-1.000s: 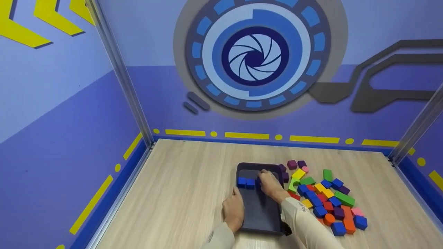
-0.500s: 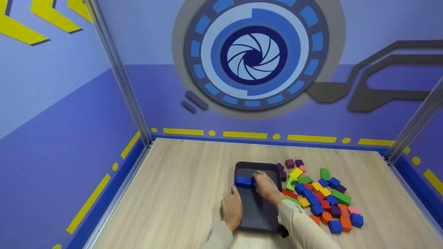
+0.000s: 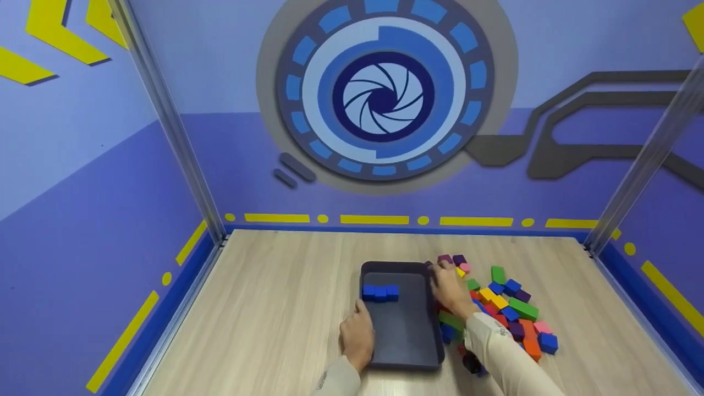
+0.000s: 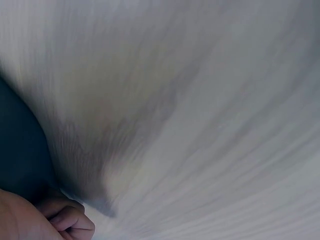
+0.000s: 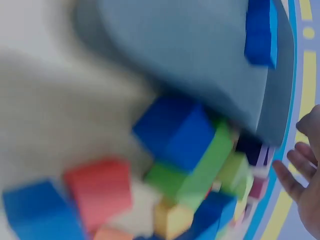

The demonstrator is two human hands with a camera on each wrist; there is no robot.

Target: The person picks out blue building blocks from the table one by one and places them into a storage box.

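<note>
A dark grey tray (image 3: 407,338) lies on the wooden table. Inside it, three blue blocks (image 3: 380,293) stand side by side in a row from the left wall. My left hand (image 3: 357,335) grips the tray's left side, thumb up at the rim; in the left wrist view its fingers (image 4: 75,222) are curled beside the tray wall. My right hand (image 3: 452,291) is just outside the tray's right wall, over the near edge of the block pile. Seen from the right wrist, that hand (image 5: 307,172) has its fingers spread and holds nothing.
Several loose wooden blocks lie right of the tray, among them a green block (image 3: 523,309), an orange block (image 3: 529,340) and a blue block (image 3: 548,343). A purple block (image 5: 248,146) sits close to the tray's outer corner. A patterned wall (image 3: 379,203) stands behind the table.
My right hand set the third blue block against the other two, let go, and moved right, out of the tray. The left hand keeps its grip. The head view has shifted slightly.
</note>
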